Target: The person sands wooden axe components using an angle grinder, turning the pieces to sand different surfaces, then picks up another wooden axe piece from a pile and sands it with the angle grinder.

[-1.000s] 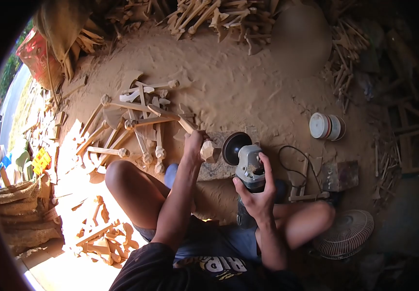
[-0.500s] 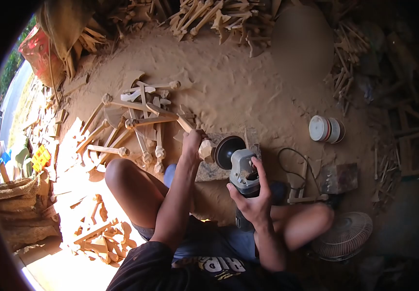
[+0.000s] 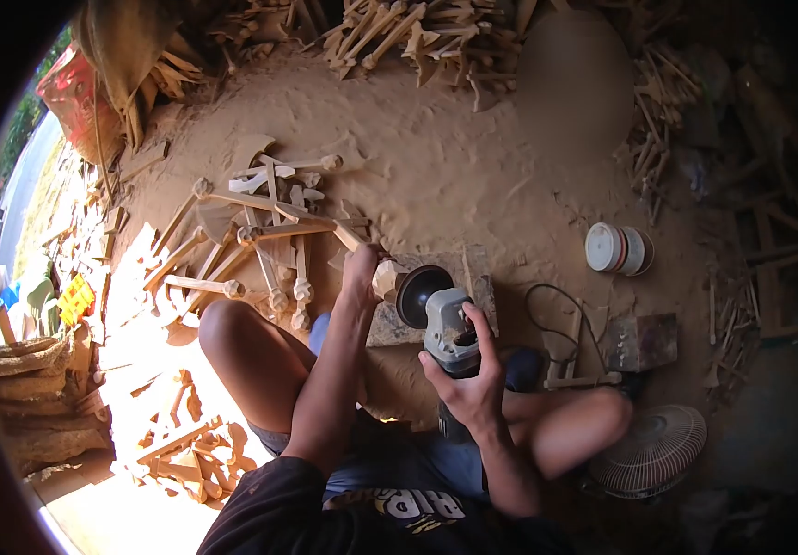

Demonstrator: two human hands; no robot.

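My left hand [image 3: 362,268] is wrapped round a pale wooden piece [image 3: 387,279], whose faceted knob sticks out to the right and whose shaft points up and left. The knob meets the edge of a dark round disc [image 3: 424,296] on a grey power grinder [image 3: 450,331]. My right hand [image 3: 468,384] grips the grinder from below and the right, index finger and thumb along its head. Beneath both hands lies a flat block [image 3: 478,277]. The grinder's lower body is partly hidden by my right hand.
Carved wooden pieces [image 3: 274,231] lie in a loose pile at the left, with more [image 3: 390,32] heaped at the back. On the right are a white bucket [image 3: 607,247], a cable [image 3: 556,289], a metal box [image 3: 642,342] and a fan [image 3: 653,451]. Sunlit offcuts [image 3: 186,453] lie lower left.
The grinder has moved left in my right hand, closing the gap between disc and wooden knob. My left hand has shifted slightly left, still holding the piece.
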